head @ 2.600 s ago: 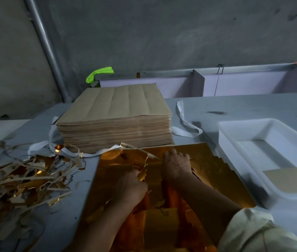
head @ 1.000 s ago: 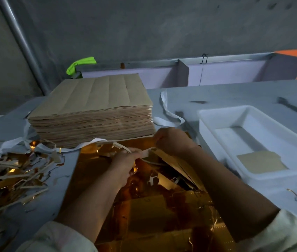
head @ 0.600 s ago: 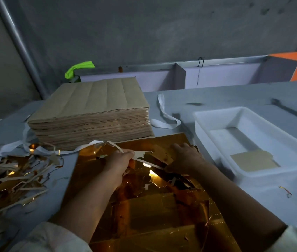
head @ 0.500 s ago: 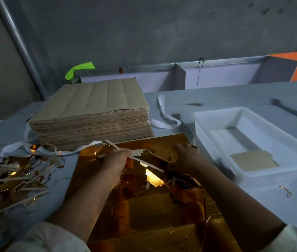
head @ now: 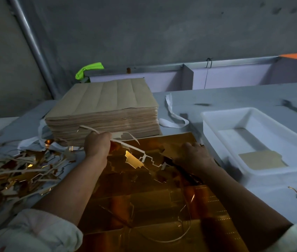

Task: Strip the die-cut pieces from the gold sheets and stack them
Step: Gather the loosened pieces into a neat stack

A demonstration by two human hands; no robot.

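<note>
A gold die-cut sheet [head: 173, 200] lies on the table right in front of me. My left hand [head: 97, 144] is shut on a jagged strip of waste trim [head: 145, 156], held a little above the sheet's far edge. The strip runs rightward to my right hand [head: 194, 155], which presses down on the sheet's far right part with fingers curled; whether it grips a piece is hidden. A tall stack of brown-backed sheets [head: 105, 111] stands just beyond my left hand. One tan die-cut piece [head: 262, 159] lies in a white tray [head: 215, 128] at the right.
A heap of torn gold and white scrap [head: 16, 171] covers the table at the left. White strapping bands [head: 173, 115] lie around the tall stack. A grey wall, a slanted metal pipe [head: 33, 44] and a low partition close the far side.
My left hand has pulled the waste strip up and to the left, away from the sheet. My right hand has stayed pressed on the sheet's far right part.
</note>
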